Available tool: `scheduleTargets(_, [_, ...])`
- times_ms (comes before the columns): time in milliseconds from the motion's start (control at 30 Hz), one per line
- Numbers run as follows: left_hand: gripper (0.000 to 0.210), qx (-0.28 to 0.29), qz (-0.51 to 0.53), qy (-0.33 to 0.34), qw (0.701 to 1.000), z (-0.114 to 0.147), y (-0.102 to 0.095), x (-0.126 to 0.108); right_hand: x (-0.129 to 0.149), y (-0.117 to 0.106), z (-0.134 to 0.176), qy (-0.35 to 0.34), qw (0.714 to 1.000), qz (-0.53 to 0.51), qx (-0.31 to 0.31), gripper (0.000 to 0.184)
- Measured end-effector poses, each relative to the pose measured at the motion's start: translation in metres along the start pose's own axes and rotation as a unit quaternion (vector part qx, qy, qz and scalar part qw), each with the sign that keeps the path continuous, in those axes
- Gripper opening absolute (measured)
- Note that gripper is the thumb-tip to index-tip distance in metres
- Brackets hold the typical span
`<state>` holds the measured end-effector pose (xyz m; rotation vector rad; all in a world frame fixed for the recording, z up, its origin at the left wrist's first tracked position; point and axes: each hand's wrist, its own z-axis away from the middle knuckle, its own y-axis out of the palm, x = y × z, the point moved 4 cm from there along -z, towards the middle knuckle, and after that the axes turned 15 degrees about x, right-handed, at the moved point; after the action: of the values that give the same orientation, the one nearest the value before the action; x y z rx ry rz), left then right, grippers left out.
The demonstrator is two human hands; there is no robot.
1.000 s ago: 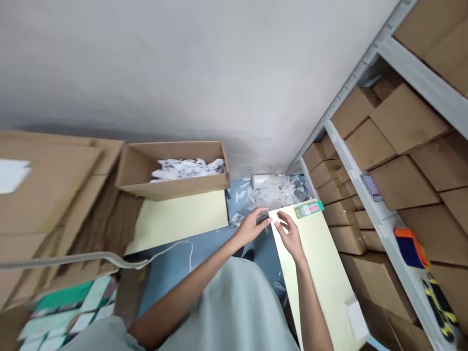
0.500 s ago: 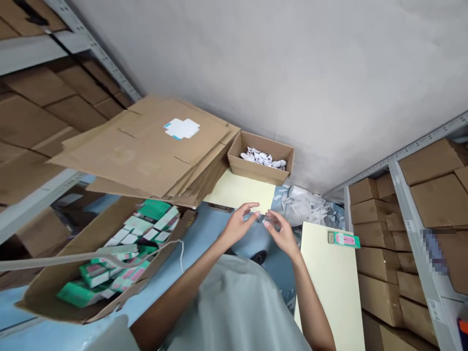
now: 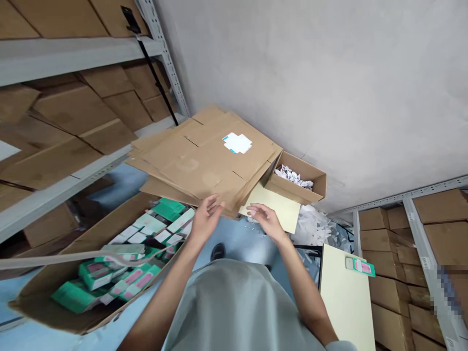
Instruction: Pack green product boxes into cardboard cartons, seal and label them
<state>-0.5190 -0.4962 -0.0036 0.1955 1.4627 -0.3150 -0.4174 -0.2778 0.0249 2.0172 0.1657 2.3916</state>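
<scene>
My left hand (image 3: 206, 219) is near the front edge of a stack of flattened cardboard sheets (image 3: 175, 156); whether it touches them I cannot tell. Its fingers are loosely curved, with nothing visible in them. My right hand (image 3: 268, 222) hovers in front of a pale yellow board (image 3: 280, 207), fingers bent and apart, holding nothing I can see. A white cross-shaped paper piece (image 3: 237, 143) with blue edges lies on top of the stack.
Left stands a large open carton (image 3: 32, 302) of green and white small boxes (image 3: 135, 263). A box of crumpled paper (image 3: 300, 192) sits behind the board. Right, a pale table (image 3: 343, 297) bears one green-pink package (image 3: 360, 266). Shelves (image 3: 84, 53) with cartons flank both sides.
The view has turned left, so the cardboard stack sits nearer the middle. My hands have moved apart, the left one coming to the stack's front edge.
</scene>
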Motion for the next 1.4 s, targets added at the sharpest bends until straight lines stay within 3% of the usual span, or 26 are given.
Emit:
scheduleTargets(100, [0.054,-0.011,0.015,-0.031,0.999,-0.015,-0.045,0.024,-0.022,0.025,-0.051,0.045,0.998,-0.035,-0.026,0.059])
scheduleTargets(200, [0.063,0.017,0.042,-0.058,0.997,-0.021,-0.066,0.042,-0.038,0.036,-0.081,0.080,0.994,-0.027,-0.068,0.055])
scheduleTargets(400, [0.070,0.051,0.101,-0.065,0.991,-0.019,-0.072,0.051,-0.037,0.043,-0.098,0.101,0.985,-0.035,-0.137,0.063])
scheduleTargets(633, [0.067,0.036,0.170,-0.071,0.982,-0.015,-0.076,0.029,-0.017,0.063,-0.114,0.110,0.977,-0.068,-0.171,0.070])
scheduleTargets(800, [0.068,-0.042,0.294,-0.053,0.953,-0.015,-0.091,0.005,0.020,0.077,-0.119,0.020,0.982,-0.058,-0.176,0.070])
scheduleTargets(967, [0.066,-0.038,0.378,-0.109,0.919,-0.029,-0.092,-0.014,0.069,0.081,-0.091,-0.090,0.980,-0.034,-0.177,0.059])
scheduleTargets(1067, [0.061,-0.016,0.389,-0.102,0.915,-0.035,-0.079,-0.032,0.085,0.074,-0.056,-0.101,0.977,-0.013,-0.187,0.054])
scheduleTargets(1167, [0.060,0.068,0.391,-0.088,0.913,-0.038,-0.048,-0.053,0.084,0.055,-0.011,-0.100,0.970,0.014,-0.223,0.052])
scheduleTargets(1267, [0.061,0.157,0.373,-0.099,0.909,-0.039,-0.002,-0.072,0.067,0.027,0.045,-0.083,0.955,0.029,-0.282,0.054])
scheduleTargets(1400, [0.058,0.281,0.324,-0.131,0.894,-0.034,0.079,-0.091,0.034,-0.012,0.145,-0.033,0.915,0.009,-0.402,0.064])
